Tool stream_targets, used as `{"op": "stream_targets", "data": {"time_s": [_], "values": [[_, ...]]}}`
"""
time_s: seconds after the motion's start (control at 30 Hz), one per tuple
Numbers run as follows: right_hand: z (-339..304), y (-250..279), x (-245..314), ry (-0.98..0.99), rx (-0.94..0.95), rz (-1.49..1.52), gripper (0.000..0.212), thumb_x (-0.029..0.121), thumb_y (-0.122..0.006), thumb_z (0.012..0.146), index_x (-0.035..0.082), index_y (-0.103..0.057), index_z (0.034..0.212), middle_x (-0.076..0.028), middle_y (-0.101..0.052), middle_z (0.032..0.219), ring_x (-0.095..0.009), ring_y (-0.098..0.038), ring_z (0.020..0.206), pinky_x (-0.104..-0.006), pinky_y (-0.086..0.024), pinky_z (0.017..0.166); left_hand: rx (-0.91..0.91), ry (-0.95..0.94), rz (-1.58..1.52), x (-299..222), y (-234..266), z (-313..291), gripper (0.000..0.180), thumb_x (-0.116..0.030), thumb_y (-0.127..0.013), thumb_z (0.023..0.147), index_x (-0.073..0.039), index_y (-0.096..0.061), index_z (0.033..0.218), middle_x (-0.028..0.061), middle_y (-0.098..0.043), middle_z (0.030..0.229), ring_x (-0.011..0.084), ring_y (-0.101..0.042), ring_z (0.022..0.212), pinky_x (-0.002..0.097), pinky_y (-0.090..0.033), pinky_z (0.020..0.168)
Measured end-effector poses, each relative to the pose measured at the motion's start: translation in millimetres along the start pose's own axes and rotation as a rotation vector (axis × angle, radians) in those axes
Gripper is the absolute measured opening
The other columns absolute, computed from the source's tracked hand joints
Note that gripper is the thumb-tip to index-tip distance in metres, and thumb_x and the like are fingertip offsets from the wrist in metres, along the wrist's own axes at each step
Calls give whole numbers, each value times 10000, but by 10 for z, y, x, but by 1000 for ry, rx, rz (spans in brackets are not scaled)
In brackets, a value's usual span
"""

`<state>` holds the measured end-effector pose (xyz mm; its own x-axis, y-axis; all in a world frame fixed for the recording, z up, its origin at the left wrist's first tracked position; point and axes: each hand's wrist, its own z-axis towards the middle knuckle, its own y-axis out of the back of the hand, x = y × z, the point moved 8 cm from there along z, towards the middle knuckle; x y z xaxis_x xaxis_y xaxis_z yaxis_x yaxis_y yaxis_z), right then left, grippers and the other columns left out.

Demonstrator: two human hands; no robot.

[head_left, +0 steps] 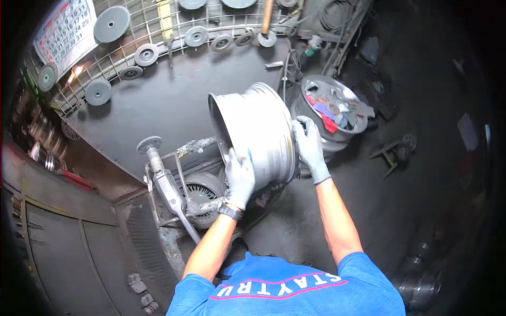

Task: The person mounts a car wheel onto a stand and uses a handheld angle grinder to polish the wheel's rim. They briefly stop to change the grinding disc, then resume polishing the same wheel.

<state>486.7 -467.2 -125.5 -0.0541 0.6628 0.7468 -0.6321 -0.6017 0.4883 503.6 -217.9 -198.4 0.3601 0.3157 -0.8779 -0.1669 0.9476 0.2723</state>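
A wide silver wheel rim [258,131] was held directly ahead of the wearer, between the left grip [240,178] and the right grip [310,146], both gloved. Its long axis was turned roughly left to right, the open end faced left. The near side was pressed by the left grip; the right lip was clasped by the right, with some fingertips hidden. Whether weight was also borne by the tube frame [179,176] could not be told.

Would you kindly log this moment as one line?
left hand: gloved, holds wheel at lower left | right hand: gloved, holds its right edge | grinder: left of wheel, unheld
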Motion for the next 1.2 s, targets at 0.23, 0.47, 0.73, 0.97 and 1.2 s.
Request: {"op": "stream_targets", "data": {"time_s": [0.23, 0.47, 0.73, 0.97, 1.2], "values": [[470, -480, -26, -12, 231, -38, 412, 383, -586, 1031, -23, -602, 1098, -242, -668, 985, -341, -652, 919, -440, -492, 836, 6, 67, -109, 58, -77, -47, 461, -189, -528, 1017, 181, -511, 1292, 384, -637, 1090, 513, -632, 1021, 518, -495, 899], [415, -538, -16, -68, 354, 40, 479, 364, -549, 1051, -27, -581, 1325, -277, -691, 1154, -397, -671, 1092, -424, -494, 954, 44, 131, -45, 31, -17, -62, 378, -181, -527, 1016, 136, -545, 1223, 363, -645, 1013, 519, -638, 958, 535, -498, 844], [438, -564, 16, -40, 427, 271, 492, 323, -543, 1055, -10, -531, 1417, -266, -697, 1205, -385, -676, 1168, -423, -509, 987, -44, 281, -29, -136, 98, 199, 259, -254, -534, 1067, -6, -587, 1116, 75, -611, 809, 125, -567, 721, 331, -473, 652], [384, -581, -10, -33, 491, 434, 458, 275, -563, 1046, 28, -523, 1430, -260, -718, 1131, -391, -709, 1085, -421, -546, 910, -62, 354, 118, -187, 203, 357, 270, -250, -577, 1036, 7, -607, 1114, 229, -680, 1012, 326, -685, 938, 432, -523, 847], [413, -657, -76, 20, 528, 369, 516, 283, -562, 1048, 3, -479, 1473, -280, -717, 1104, -412, -713, 1052, -452, -553, 886, -351, -686, 416, -3041, 1424, 976, 321, -187, -615, 993, 9, -596, 1246, 87, -633, 1140, 193, -592, 1050, 352, -485, 947]]}}
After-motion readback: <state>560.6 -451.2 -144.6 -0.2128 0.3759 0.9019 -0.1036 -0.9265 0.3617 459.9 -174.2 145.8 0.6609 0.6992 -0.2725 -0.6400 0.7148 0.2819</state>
